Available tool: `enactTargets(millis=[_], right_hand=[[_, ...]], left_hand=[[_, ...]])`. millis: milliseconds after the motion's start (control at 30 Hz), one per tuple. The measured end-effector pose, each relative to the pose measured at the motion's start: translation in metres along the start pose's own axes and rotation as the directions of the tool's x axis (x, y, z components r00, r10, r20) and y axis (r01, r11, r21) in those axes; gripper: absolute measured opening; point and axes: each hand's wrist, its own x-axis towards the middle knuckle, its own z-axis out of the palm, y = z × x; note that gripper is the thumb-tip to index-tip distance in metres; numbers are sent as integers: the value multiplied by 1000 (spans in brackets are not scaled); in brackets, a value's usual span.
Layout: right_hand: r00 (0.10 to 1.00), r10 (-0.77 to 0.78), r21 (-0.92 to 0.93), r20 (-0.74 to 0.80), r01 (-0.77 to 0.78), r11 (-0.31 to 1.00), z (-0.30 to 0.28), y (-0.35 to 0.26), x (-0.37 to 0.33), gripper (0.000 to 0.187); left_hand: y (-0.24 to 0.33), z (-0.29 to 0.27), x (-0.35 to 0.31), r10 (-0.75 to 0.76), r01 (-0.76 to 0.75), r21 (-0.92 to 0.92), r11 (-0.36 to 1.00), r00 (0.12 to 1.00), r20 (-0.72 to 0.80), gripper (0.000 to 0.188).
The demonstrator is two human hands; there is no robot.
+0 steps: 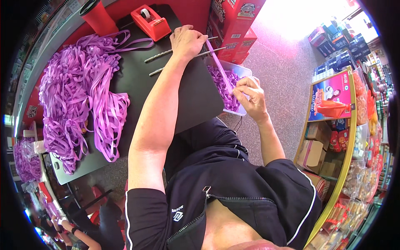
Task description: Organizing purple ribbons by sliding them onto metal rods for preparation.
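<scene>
A purple ribbon stretches taut between my two hands, beyond the right edge of the dark table. My left hand is closed at its far end, over two thin metal rods that stick out past the table edge. My fingers hide how the ribbon lies there. My right hand pinches the nearer end between thumb and fingers, above a translucent plastic bin. Loose purple ribbons fill much of that bin. A large heap of purple ribbon loops covers the left part of the table.
A red tape dispenser and a red cylinder stand at the table's back. Red cartons are stacked behind the bin. On the right is a gold-edged display case. Another person is at the lower left.
</scene>
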Motion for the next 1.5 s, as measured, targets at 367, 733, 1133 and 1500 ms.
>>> enactTargets(millis=[367,733,1133,1500], right_hand=[[984,177,358,-13,-160,920,6,-7,1,9],[999,12,742,39,-37,669,4,29,152,29],[727,-3,701,687,-663,-261,35,104,215,43],[887,10,871,462,-456,184,-25,49,130,35]], left_hand=[[2,-2,-1,-12,12,12,1000,1000,22,29],[3,-1,-1,-21,21,14,1000,1000,1,25],[-2,-12,-1,-40,34,39,999,986,161,34],[-3,-8,2,-36,40,-23,999,988,147,38]])
